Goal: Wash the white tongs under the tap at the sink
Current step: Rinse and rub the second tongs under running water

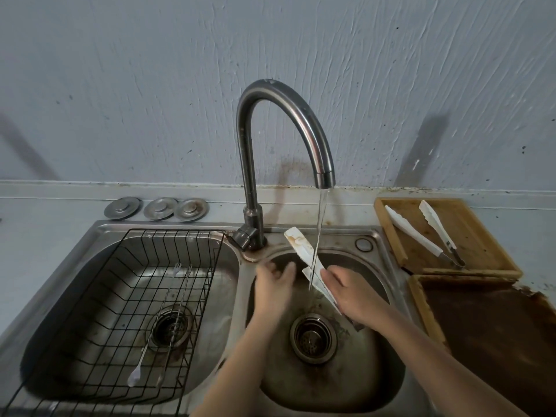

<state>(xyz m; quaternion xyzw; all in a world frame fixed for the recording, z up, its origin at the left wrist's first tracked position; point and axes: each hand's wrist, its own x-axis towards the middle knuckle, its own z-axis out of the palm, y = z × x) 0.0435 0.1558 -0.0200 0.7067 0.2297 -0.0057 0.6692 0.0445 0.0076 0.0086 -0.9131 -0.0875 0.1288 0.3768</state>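
Steel sink (388, 284), right hand (352, 293) grip holding white tongs (304, 248), tap (279, 139) running

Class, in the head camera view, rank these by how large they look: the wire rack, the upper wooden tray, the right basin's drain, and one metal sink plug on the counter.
1. wire rack
2. upper wooden tray
3. right basin's drain
4. metal sink plug

The drain lies nearer the camera, so its lead over the plug is unsure.
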